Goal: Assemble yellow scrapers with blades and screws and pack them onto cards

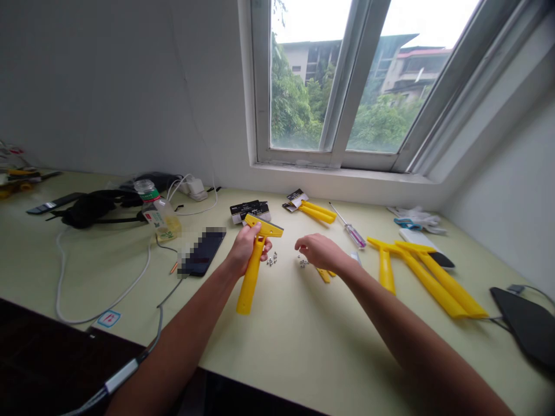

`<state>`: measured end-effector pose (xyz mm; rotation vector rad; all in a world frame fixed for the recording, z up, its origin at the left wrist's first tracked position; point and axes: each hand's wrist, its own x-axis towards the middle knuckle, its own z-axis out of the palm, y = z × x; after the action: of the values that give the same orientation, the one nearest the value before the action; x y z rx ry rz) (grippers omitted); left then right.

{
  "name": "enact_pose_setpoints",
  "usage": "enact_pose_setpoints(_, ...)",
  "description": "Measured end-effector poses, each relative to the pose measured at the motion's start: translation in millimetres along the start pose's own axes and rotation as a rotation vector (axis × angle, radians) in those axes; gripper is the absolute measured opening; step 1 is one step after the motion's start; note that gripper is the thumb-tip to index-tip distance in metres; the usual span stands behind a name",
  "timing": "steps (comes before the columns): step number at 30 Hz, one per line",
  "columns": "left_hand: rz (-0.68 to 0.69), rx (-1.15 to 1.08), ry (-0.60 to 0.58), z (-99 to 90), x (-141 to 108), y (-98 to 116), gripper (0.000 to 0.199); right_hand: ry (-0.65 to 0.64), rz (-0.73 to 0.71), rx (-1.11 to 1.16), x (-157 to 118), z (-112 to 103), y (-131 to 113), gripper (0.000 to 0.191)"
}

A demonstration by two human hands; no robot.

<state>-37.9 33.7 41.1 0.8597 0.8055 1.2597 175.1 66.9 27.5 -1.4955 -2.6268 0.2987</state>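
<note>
- Clamping the neck of a yellow scraper (248,286) in the left fingers (267,248), above the middle of the pale, smooth worktop (277,346).
- Tipped with a broad, flat head and a thin dark edge; tapering into a rounded plastic handle slanted toward the front edge of the worktop.
- Curled downward with the right fingers (302,244), near a scatter of small silvery screws (303,263); too small to tell whether together, apart or pinching one.
- Bordered beside the left fingers by a second cluster of screws (272,260), and beneath the right wrist by short yellow parts (323,275).
- Hemmed in on the left by a dark, glossy phone (203,254), a clear bottle (161,221) and looping cables (124,292).
- Backed by black packets (250,211), carded yellow handles (318,211) and a screwdriver (354,234) with a translucent grip.
- Flanked on the right, beyond the forearm, by long yellow tools (437,280), crumpled white gloves (422,221) and a black device (525,320) near the edge.
- Lit through a metal-framed window (340,86) behind the worktop.
</note>
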Motion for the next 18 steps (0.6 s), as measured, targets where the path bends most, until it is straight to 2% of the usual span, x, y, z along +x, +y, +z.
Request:
enact_pose_setpoints(5, -0.032, 0.034, -0.040, 6.4, -4, -4, 0.026, -0.049, -0.043, -0.006, -6, 1, 14, 0.025)
enact_pose_setpoints(11, -0.020, 0.047, -0.042, 14.2, -6, -13, 0.027, -0.032, -0.045, -0.028, -1, 12, 12, 0.021)
enact_pose_setpoints(18, 0.004, 0.065, -0.119, 15.3, -10, -19, 0.028, -0.024, -0.053, -0.044, 2, 21, 14, 0.012)
